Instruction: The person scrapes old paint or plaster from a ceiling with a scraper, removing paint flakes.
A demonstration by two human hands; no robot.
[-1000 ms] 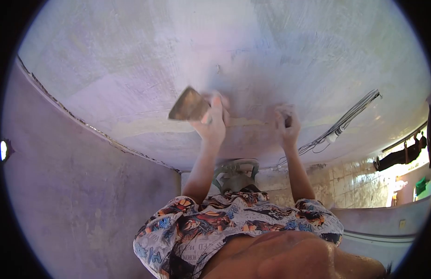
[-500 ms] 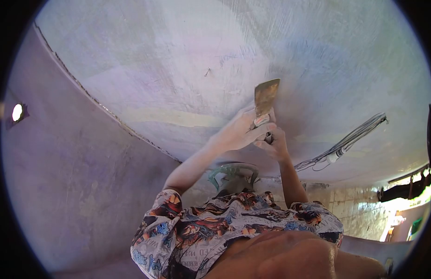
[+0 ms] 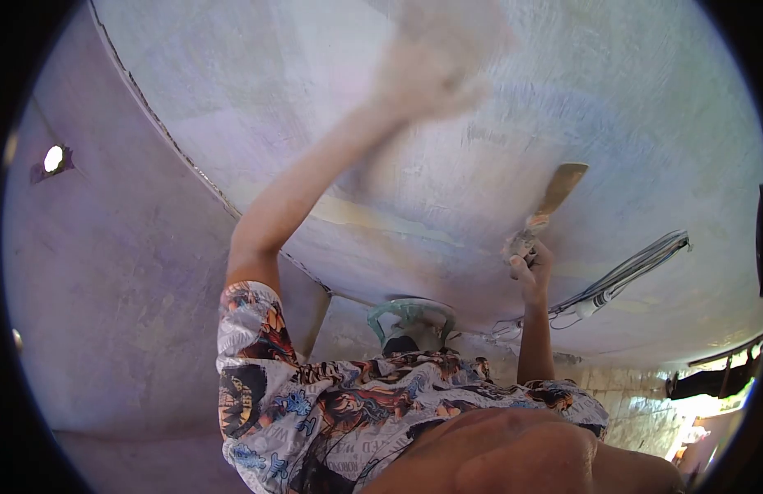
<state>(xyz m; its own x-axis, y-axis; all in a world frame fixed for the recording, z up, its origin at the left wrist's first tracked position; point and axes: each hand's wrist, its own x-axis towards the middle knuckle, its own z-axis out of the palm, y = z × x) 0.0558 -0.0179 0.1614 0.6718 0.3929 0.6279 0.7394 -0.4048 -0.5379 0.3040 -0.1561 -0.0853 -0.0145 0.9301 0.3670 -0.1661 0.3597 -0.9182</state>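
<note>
A putty knife (image 3: 562, 189) with a broad, brownish metal blade points up and to the right, its handle end in my right hand (image 3: 531, 263). My right fingers are closed around it, and a pale, dusty lump shows beside them. Higher up, my left hand (image 3: 439, 70) is raised in front of the pale, patchy plastered surface (image 3: 316, 107). Motion smears its fingers, so whether it holds anything is hidden. The two hands are well apart.
A bundle of grey wires (image 3: 637, 267) with a white bulb holder (image 3: 586, 309) hangs at the right. Below centre is a green plastic chair (image 3: 410, 305). The left wall (image 3: 134, 272) has a bright round opening (image 3: 54, 158). A dark hanging thing (image 3: 711, 383) is at the right.
My left hand has left the putty knife and swung up and slightly left. My right hand, still holding the knife, has moved right and slightly down. The view has shifted a little.
</note>
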